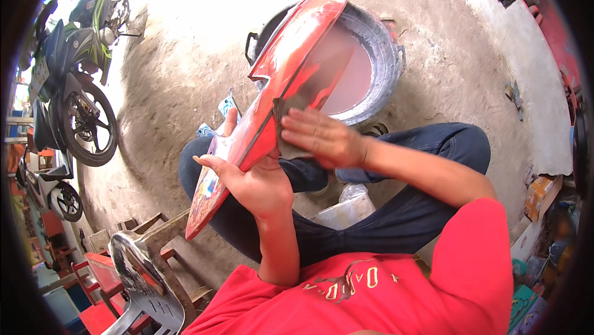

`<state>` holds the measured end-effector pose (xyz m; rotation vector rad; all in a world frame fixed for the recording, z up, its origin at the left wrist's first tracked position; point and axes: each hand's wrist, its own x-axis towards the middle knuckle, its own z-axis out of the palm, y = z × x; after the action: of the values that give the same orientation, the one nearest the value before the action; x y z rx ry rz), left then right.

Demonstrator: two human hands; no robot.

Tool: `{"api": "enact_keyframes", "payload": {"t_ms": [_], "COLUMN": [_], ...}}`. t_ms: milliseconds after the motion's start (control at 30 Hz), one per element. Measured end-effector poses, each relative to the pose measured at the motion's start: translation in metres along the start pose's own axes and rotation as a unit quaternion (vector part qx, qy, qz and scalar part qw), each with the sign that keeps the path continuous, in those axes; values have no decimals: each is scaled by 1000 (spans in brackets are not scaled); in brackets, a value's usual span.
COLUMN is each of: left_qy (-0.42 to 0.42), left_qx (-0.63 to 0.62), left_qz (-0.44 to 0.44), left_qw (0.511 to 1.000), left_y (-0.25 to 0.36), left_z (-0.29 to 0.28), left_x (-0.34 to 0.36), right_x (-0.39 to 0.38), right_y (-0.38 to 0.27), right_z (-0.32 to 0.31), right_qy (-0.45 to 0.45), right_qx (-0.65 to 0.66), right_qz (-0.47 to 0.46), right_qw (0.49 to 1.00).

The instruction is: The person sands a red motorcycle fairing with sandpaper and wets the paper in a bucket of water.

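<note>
A long red motorcycle body panel [272,81] slants across my lap, its far end over a round metal basin [385,66] of cloudy pinkish water. Its lower end is worn to patchy colours. My left hand [263,189] grips the panel near that end, thumb on the near side and fingers passing underneath. Flat against the panel's right side, my right hand [325,140] presses a dark grey-brown sheet that looks like sandpaper [289,107]. Its fingers lie together over the sheet and hide part of it. The panel's underside is hidden.
Motorcycles [80,106] stand at the left on the concrete floor [173,69]. A scuffed grey-and-black plastic part [148,279] and a red chair-like frame are at the lower left. Between my legs sits a white block-shaped package [346,211]. Boxes and clutter [541,199] line the right edge.
</note>
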<state>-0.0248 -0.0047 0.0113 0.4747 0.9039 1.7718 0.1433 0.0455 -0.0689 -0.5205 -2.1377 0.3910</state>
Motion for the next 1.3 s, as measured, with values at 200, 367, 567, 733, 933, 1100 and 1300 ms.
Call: {"api": "enact_keyframes", "payload": {"t_ms": [200,367,567,733,933,1100,1300], "left_qy": [44,29,16,-7,10,-2,21], "left_qx": [-41,-43,-25,-18,-16,-33,-30], "left_qz": [-14,-7,2,-5,0,-8,-11], "left_qw": [998,999,1000,1000,1000,999,999], "left_y": [-3,-2,-6,-11,-12,-9,-10], "left_z": [10,6,5,-3,5,-2,11], "left_x": [-1,-1,-1,0,-1,-2,-1], "right_x": [25,49,62,72,70,76,71], "right_y": [11,-7,23,-14,5,-18,40], "right_z": [-1,-13,-33,-30,-30,-29,-35], "right_qy": [146,26,4,-14,-2,-34,-5], "right_qx": [33,-47,-158,-107,-137,-82,-150], "right_qz": [234,-6,93,16,104,51,137], "right_qw": [961,999,983,994,985,995,979]}}
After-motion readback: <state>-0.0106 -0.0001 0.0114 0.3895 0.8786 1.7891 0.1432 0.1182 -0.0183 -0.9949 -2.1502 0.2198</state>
